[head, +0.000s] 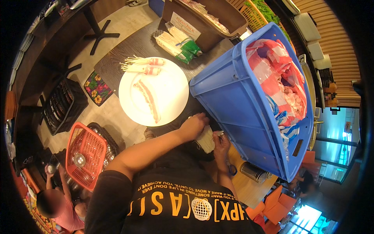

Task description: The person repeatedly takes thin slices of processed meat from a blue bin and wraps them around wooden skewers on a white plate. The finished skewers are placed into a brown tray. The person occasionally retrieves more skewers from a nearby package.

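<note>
A bunch of enoki mushrooms (206, 142) is between my hands, close to my body and beside the blue crate (226, 96). My right hand (221, 143) pinches at its side, with a pale bit showing at the fingertips. Over the upper end of the bunch is my left hand (195, 125), its fingers blurred and partly turned away, so its grip is unclear. Just beyond lies a white plate (172, 96). One strip of raw sliced meat (148, 101) rests on it, along with two enoki bundles (152, 70) wrapped in meat near the far rim.
Green-based packs of enoki (178, 44) lie on the dark table (128, 46) before a brown bin (187, 26). Plastic bags of meat (287, 87) fill the tall crate. Left, an orange-red basket (76, 143) holds a metal bowl (79, 160); another person (67, 210) handles metal ware nearby.
</note>
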Motion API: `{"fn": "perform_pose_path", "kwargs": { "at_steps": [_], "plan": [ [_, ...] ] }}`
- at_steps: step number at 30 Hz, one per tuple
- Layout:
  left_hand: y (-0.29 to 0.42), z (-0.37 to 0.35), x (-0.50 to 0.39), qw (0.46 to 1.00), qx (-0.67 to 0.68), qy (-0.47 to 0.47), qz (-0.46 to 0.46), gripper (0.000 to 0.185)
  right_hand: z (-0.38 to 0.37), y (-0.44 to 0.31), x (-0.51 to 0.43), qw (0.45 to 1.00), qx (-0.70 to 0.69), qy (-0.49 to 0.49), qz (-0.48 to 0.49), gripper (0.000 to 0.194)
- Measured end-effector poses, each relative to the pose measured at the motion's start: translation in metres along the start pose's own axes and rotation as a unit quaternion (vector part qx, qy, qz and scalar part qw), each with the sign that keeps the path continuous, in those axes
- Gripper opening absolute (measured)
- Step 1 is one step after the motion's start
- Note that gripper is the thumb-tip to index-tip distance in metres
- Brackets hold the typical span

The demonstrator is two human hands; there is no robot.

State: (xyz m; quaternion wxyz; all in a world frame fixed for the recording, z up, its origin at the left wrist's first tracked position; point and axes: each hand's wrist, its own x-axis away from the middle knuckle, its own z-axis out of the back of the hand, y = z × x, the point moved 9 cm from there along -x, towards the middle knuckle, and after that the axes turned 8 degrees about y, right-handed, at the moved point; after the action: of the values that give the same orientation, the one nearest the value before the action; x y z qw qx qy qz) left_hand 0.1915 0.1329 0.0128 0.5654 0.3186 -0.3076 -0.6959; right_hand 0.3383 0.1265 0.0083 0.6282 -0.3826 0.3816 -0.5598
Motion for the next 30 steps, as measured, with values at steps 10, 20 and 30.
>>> {"fn": "perform_pose_path", "kwargs": {
  "at_steps": [10, 20, 30],
  "plan": [
    [0.019, -0.049, 0.036, 0.953, -0.217, 0.004, -0.21, 0.05, 0.027, -0.009, 0.009, 0.999, 0.031, 0.022, 0.004, 0.014],
    [0.028, -0.031, 0.035, 0.959, -0.178, 0.021, -0.218, 0.045, 0.03, -0.143, -0.026, 0.997, -0.002, -0.003, 0.079, 0.008],
    [-0.027, 0.112, 0.143, 0.97, -0.102, 0.21, -0.069, 0.017, -0.259, -0.178, 0.002, 0.79, 0.148, -0.482, 0.351, 0.019]
  ]
}}
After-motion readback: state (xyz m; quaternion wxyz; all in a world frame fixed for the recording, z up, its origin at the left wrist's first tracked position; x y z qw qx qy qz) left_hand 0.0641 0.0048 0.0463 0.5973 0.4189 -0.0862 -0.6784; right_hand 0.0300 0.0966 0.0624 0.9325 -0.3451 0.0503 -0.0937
